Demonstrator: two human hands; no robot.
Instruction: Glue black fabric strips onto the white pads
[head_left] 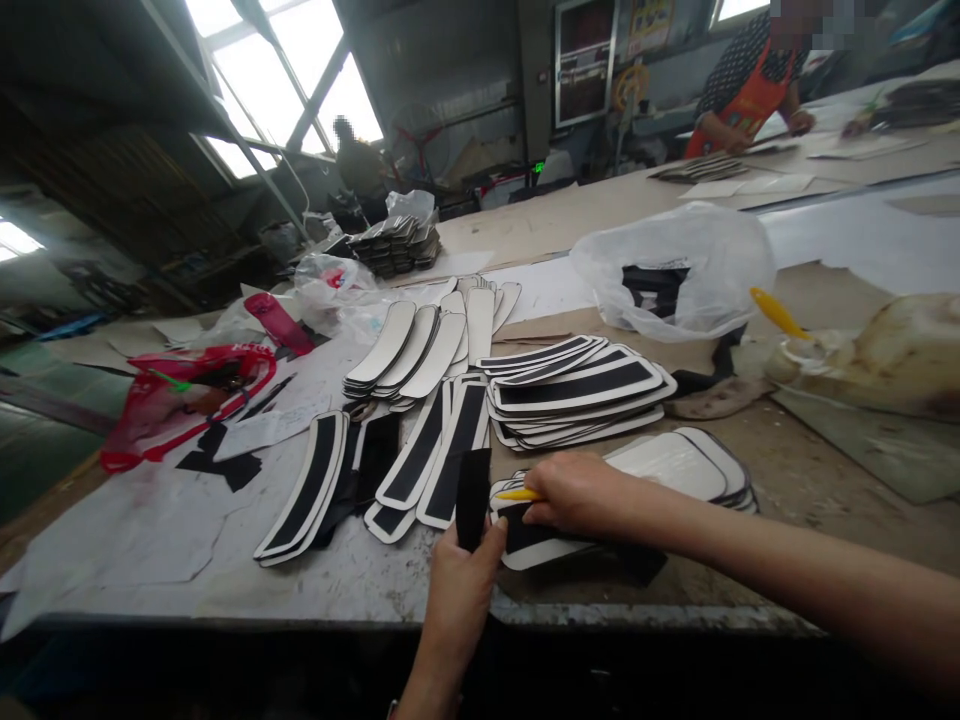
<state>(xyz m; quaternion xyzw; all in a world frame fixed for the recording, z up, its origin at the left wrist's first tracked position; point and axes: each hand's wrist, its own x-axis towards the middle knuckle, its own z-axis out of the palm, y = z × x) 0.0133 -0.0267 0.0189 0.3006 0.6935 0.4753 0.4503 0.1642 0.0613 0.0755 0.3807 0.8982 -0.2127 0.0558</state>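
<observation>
My left hand (463, 575) is closed on a black strip (473, 498), which stands up from the fingers near the table's front edge. Just to the right, my right hand (566, 495) grips a yellow-handled tool (519, 494); its working end is hard to make out. Under that hand lies a white curved piece with a black inlay (536, 553). Behind it is a stack of similar black-and-white pieces (577, 385). More such pieces (304, 485) lie to the left, and plain white curved pieces (382, 345) are piled farther back.
A clear plastic bag (675, 265) with black material and a cloudy container (892, 355) with a yellow handle (778, 312) are at the right. A red bag (187, 400) lies left. A person in an orange apron (742, 105) works across the table.
</observation>
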